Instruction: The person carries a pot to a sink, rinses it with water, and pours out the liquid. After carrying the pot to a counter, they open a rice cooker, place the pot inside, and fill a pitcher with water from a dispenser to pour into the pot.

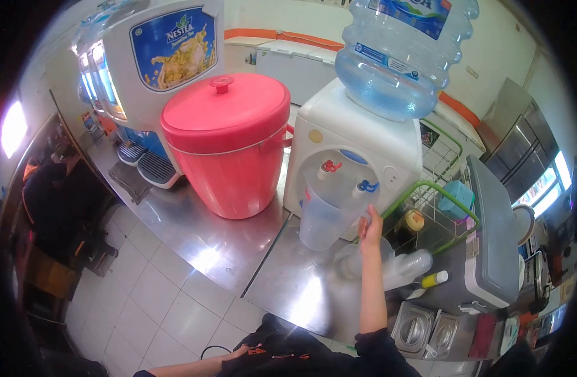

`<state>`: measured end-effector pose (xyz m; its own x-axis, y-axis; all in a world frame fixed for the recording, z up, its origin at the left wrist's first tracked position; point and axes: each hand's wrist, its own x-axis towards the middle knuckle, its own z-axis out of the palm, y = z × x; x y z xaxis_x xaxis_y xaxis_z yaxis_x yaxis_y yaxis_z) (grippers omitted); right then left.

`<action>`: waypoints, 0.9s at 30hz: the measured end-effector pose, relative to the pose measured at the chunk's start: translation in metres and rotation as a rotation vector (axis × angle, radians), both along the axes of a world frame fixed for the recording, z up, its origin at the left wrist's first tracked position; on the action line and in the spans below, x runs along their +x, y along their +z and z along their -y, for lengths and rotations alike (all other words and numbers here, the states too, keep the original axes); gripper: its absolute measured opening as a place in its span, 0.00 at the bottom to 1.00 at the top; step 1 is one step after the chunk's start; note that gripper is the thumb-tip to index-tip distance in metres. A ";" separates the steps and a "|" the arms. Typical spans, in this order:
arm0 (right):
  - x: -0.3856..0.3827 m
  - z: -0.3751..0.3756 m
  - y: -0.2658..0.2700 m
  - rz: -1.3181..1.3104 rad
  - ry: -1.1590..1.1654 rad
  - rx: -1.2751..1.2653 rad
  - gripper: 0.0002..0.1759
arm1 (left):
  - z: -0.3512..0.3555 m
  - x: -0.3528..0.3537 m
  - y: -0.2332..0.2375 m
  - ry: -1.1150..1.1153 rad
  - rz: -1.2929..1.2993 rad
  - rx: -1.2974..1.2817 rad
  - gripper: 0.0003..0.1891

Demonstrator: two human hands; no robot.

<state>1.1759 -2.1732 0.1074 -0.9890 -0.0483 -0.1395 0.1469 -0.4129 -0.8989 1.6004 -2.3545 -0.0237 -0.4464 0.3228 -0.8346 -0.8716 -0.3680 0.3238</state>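
A translucent plastic pitcher (pixel 318 220) is at the front of the white water dispenser (pixel 354 122), its wide mouth just below the red tap (pixel 330 166) and the blue tap (pixel 367 186). Its long axis runs up and down, leaning in this wide view much as the dispenser's own sides do; whether its base touches the steel counter (pixel 279 283) or sits slightly clear of it, I cannot tell. The right hand (pixel 371 229) is by far the nearer one, at the pitcher's right side near the rim, so the pitcher's body lies directly to the left of those fingers and the blue tap just above them. The right fingers are bent and point upward; whether they close around a handle or only rest against the wall cannot be made out. The left hand (pixel 241 352) is low by the dark clothing (pixel 301 359), well apart from the pitcher, its fingers too hidden to read. Clear plastic cups (pixel 408 268) lie beside the right forearm, and a red lidded bucket (pixel 228 154) stands left of the dispenser.
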 end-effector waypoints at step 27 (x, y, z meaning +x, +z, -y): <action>-0.005 -0.010 -0.005 0.018 0.021 -0.005 0.09 | -0.018 -0.014 0.005 0.012 0.059 0.128 0.24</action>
